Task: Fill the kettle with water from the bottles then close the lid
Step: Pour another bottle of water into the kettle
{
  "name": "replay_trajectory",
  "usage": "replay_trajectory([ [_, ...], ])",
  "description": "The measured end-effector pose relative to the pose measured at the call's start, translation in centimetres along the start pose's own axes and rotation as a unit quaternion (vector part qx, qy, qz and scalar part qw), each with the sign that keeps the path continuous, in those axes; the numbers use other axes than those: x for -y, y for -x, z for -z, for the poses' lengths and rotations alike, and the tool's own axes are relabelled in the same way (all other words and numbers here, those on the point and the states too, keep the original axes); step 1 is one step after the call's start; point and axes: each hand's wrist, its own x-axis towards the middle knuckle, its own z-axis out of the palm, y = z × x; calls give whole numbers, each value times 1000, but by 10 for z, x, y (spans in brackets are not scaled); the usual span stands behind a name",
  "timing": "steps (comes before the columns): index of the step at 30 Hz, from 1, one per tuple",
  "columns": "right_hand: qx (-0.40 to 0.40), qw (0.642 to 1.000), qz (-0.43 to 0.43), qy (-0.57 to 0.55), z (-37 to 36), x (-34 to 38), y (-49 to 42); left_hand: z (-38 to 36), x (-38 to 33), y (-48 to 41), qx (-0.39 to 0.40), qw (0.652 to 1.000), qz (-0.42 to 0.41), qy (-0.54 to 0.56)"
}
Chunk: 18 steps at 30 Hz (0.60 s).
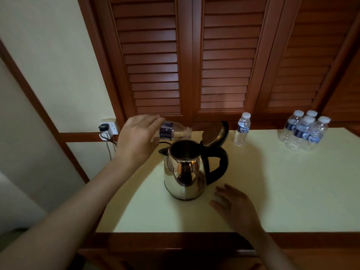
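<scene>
A: Gripping what, that left hand (136,139)?

B: Its fingers curl round a small bottle (175,131) tipped sideways, just behind the kettle (185,170) mouth. The right hand (233,207) rests loose on the table (292,191), holding nothing.

A: How far along?

B: Mid-filling, I judge. The lid (213,133) stands up, so closing is left. The kettle's inside is too dark to tell the level. A capped bottle (242,129) stands apart, and a cluster of four bottles (305,131) sits further right.
</scene>
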Motion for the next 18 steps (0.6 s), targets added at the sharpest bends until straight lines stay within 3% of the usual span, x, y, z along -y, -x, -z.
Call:
replay_trajectory([
  [4, -11, 999, 11, 30, -3, -2, 0, 3, -6, 34, -32, 976, 166, 141],
  [8, -20, 999, 15, 43, -3, -4, 1, 0, -21, 73, -48, 935, 271, 226],
  [18, 22, 998, -17, 61, 3, 2, -5, -24, -73, 145, -12, 816, 406, 410],
])
